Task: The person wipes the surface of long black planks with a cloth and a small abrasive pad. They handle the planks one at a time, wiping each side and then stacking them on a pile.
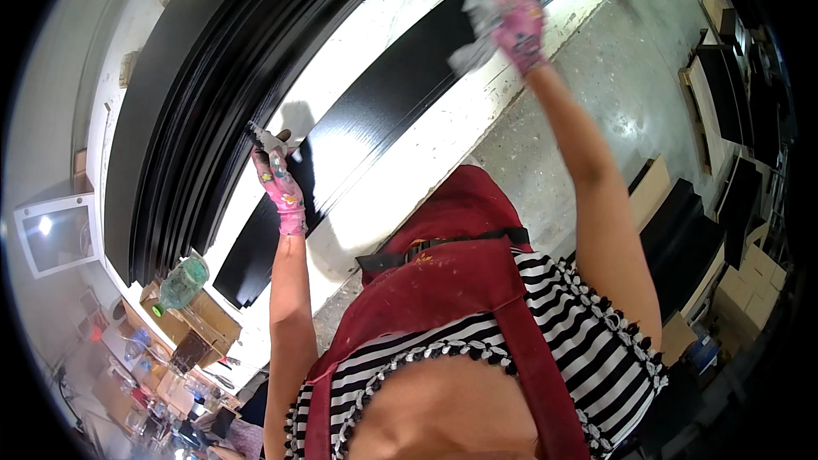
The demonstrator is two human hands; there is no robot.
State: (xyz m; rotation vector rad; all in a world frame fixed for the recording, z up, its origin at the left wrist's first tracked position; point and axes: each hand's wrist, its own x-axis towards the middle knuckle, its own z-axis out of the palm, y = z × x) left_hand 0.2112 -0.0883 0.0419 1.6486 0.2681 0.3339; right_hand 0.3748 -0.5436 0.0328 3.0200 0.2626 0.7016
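The left hand, in a pink glove with paint spots, is closed around a small brush whose dark tip touches the near edge of the black boards. The right hand, also in a pink glove, is stretched far out and grips a crumpled grey rag, pressing it on a long black plank. The two hands are well apart, and the plank runs between them on a white worktable stained with paint.

Beyond the left hand lies a stack of long black boards, just beside the plank. Near the left elbow, at the end of the table, a green glass jar stands on brown cardboard boxes. Under the right arm there is a grey concrete floor, and further to the right more black panels and boxes stand near each other.
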